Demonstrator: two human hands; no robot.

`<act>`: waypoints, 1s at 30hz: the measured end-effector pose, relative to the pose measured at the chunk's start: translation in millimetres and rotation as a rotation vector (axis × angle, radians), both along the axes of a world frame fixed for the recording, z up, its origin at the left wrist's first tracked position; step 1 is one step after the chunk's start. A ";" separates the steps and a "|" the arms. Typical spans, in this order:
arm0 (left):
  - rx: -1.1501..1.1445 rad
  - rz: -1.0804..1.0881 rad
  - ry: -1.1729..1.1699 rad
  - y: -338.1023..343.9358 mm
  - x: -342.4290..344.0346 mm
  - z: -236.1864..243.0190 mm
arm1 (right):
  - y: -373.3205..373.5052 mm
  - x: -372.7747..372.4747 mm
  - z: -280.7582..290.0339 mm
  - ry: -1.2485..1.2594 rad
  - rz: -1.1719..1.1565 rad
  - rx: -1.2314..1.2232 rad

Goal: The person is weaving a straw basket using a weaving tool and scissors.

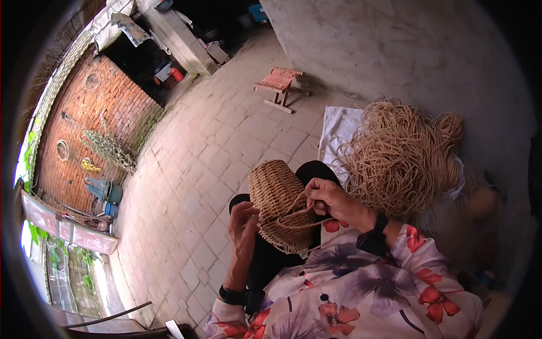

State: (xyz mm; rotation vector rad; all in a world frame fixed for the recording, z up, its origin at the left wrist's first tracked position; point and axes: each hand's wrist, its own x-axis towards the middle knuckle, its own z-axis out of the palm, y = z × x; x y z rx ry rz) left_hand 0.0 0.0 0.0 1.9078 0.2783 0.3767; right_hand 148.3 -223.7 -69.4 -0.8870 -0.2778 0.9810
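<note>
A tan basket (275,183) woven from twisted straw cord rests tilted across my lap, between my knees. At its right edge, my right hand (332,199) pinches a thin strand of straw cord (297,213) between thumb and fingers. Loose lengths of the same cord cross the basket's near part and trail toward my shirt. My left hand (243,223) is bent round the basket's left side, fingers curled against it; its fingertips are partly hidden. Dark bands circle both wrists.
To my right a large tangled heap of straw cord (403,155) lies on a white sack (337,127) by the grey wall (395,45). Ahead stands a low wooden stool (279,80) with a woven reddish seat. A brick wall (84,113) with hanging coils rises at the left.
</note>
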 end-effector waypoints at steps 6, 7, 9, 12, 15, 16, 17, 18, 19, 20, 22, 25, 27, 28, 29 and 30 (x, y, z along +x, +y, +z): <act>-0.110 -0.082 -0.097 -27.1 29.2 23.4 | -21.7 -6.9 35.5 -0.411 -0.058 0.019; -0.109 -0.085 -0.096 -36.3 34.9 24.3 | -23.9 -7.4 36.2 -0.410 -0.060 0.020; -0.034 -0.162 -0.136 -53.1 42.9 27.2 | -23.8 -13.5 35.3 -1.297 -0.309 -0.497; -0.050 -0.195 -0.115 -69.6 45.2 25.7 | -18.6 -25.5 30.1 -1.300 -0.487 -0.409; -0.124 -0.206 -0.096 -76.3 46.8 27.2 | -19.8 -14.9 27.5 -0.729 -0.446 -0.205; -0.058 -0.201 -0.106 -75.0 48.5 25.3 | -23.9 -7.8 25.4 -0.407 -0.410 -0.018; 0.008 -0.197 -0.116 -74.6 50.3 23.3 | -26.9 -4.0 23.4 -0.084 -0.366 0.166; 0.009 -0.196 -0.114 -75.3 51.9 22.6 | -22.6 -4.1 29.2 -0.180 -0.408 0.106; 0.056 -0.260 -0.110 -78.0 53.7 21.4 | -22.6 -6.8 35.7 -0.177 -0.408 0.107; 0.103 -0.325 -0.105 -80.3 55.0 19.6 | -25.6 -11.2 43.8 -0.767 -0.521 -0.116; -0.032 -0.375 -0.060 -84.4 57.7 14.8 | -28.9 -7.7 46.4 -1.135 -0.529 -0.273; -0.240 -0.363 0.024 -81.3 59.5 15.8 | -41.0 8.8 49.0 0.033 -0.323 0.260; -0.215 -0.434 0.141 -80.2 56.6 23.7 | -39.9 6.8 52.9 -0.018 -0.372 0.174; -0.213 -0.423 0.069 -85.6 56.6 19.6 | -40.7 8.8 56.9 -0.266 -0.409 0.082; -0.214 -0.419 0.069 -86.4 52.6 24.0 | -41.4 10.9 61.2 -0.515 -0.439 -0.011; -0.150 -0.361 0.093 -88.5 47.7 32.8 | -43.7 13.3 66.1 -0.562 -0.408 -0.011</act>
